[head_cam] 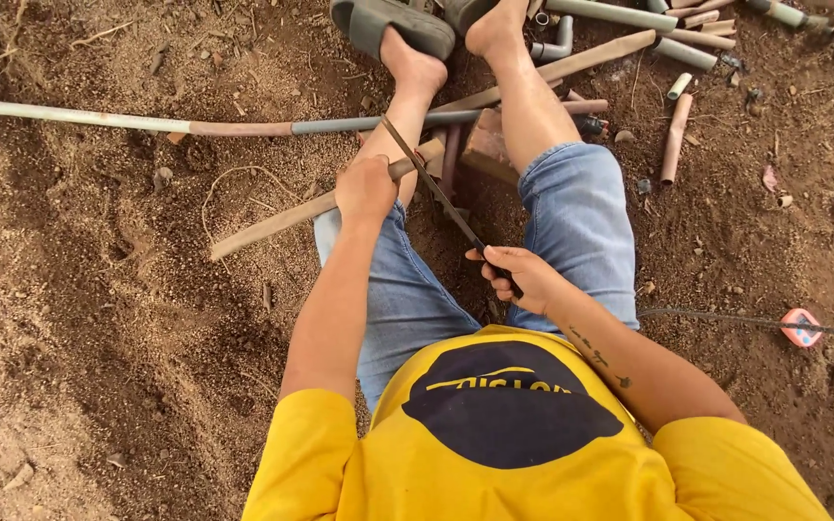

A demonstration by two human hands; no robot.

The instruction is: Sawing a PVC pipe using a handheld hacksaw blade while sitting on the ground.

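Your left hand has its fingers wrapped tight around the pipe lying over the brick. Your right hand fingers grip closed on the saw blade, which crosses the pipe beside that brick.

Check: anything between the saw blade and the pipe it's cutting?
Nothing visible. The right hand holds the saw blade already resting across the pipe, just beyond where the left hand grips it.

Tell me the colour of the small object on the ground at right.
The tape measure looks pink-orange with a pale centre; head view.
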